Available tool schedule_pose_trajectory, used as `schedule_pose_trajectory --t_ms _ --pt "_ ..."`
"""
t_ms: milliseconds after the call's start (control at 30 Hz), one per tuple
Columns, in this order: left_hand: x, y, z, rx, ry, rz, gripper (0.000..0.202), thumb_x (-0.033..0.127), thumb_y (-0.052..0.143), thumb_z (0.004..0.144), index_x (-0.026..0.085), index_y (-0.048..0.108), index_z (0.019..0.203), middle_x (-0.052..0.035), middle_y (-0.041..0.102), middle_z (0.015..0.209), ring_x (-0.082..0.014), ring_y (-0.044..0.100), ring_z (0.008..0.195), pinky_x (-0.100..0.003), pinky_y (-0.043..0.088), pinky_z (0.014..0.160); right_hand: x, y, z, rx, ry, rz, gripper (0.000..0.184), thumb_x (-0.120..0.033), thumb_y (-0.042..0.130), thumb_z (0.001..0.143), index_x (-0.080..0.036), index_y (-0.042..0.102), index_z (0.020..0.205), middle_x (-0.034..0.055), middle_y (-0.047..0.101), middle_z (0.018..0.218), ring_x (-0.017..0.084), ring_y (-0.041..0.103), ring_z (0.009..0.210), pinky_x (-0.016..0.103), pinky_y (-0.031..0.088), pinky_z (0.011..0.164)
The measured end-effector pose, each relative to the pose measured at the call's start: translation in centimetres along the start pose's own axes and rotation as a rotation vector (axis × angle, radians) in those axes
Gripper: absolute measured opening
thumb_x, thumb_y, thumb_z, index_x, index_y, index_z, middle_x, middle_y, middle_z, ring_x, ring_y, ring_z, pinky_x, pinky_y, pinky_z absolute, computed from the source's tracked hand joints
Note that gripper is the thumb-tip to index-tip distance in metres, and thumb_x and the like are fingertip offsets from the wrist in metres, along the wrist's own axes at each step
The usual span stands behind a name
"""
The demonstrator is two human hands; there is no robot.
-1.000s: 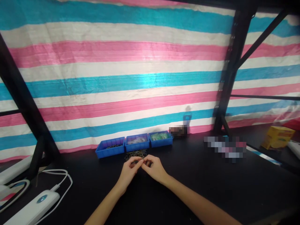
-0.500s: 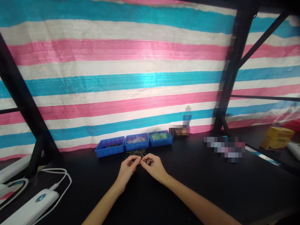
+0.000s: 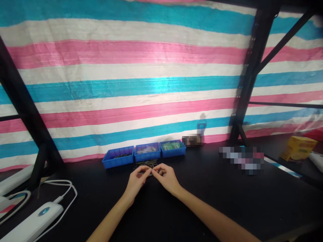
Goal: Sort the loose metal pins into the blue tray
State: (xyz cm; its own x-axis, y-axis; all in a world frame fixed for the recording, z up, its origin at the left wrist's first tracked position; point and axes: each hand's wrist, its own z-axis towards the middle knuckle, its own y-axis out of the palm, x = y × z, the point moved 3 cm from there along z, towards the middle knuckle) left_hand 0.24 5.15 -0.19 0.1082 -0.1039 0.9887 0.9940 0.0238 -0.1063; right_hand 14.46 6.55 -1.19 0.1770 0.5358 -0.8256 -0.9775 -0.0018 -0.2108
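Note:
Both hands meet at the middle of the black table point(image 3: 161, 208), fingertips close together. My left hand point(image 3: 137, 179) is closed, thumb and index finger pinched. Opposite it, my right hand point(image 3: 166, 176) is pinched too, its fingertips nearly touching the left ones. Whatever lies between them is too small to make out. Just beyond the fingers is a loose pile of thin, brass-coloured screws or pins point(image 3: 147, 163), partly hidden by the hands. Behind the pile stand three blue bins: a left bin point(image 3: 118, 163) with dark thin pieces, a middle bin point(image 3: 147, 156) with clear bags, and a right bin point(image 3: 174, 153) with green-tinted bags.
A white power bank point(image 3: 35, 223) with a white cable point(image 3: 73, 195) lies at the left. Blurred-out items point(image 3: 242, 159) and a yellow box point(image 3: 299, 148) sit at the right. Black metal posts point(image 3: 248, 74) frame a striped tarp point(image 3: 141, 70) at the back.
Both hands stay pinched together at nearly the same spot, with only a very slight shift of the fingers. The bins and the pile look unchanged.

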Motion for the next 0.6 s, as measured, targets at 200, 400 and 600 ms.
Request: schedule_pose_trajectory --t_ms 200,400,600 --pt "-0.22 -0.01 0.1 0.008 -0.02 0.022 0.039 0.046 0.065 0.065 0.013 0.063 0.086 0.0058 0.041 0.046 -0.0061 0.033 0.043 -0.016 0.021 0.037 -0.26 0.08 0.01 -0.019 -0.012 -0.017 0.013 -0.026 0.06 0.075 -0.014 0.066 0.076 0.0019 0.06 0.068 0.01 0.05 0.054 0.02 0.039 0.051" --pt "-0.4 -0.25 0.26 0.056 0.015 0.036 0.037 0.045 0.067 0.064 0.012 0.063 0.081 0.006 0.039 0.046 -0.0062 0.033 0.045 -0.016 0.022 0.039 -0.43 0.36 -0.19 -0.1 -0.044 -0.07 0.014 -0.026 0.059 0.075 -0.016 0.068 0.071 0.0013 0.061 0.065 0.01 0.05 0.054 0.021 0.039 0.052" --pt "-0.39 -0.33 0.25 0.069 0.033 0.018 0.036 0.045 0.066 0.066 0.013 0.063 0.082 0.0057 0.04 0.047 -0.0059 0.032 0.045 -0.016 0.022 0.039 -0.07 0.3 -0.06 -0.062 0.007 -0.019 0.017 -0.028 0.06 0.075 -0.015 0.067 0.069 0.0019 0.062 0.064 0.011 0.05 0.054 0.021 0.038 0.05"
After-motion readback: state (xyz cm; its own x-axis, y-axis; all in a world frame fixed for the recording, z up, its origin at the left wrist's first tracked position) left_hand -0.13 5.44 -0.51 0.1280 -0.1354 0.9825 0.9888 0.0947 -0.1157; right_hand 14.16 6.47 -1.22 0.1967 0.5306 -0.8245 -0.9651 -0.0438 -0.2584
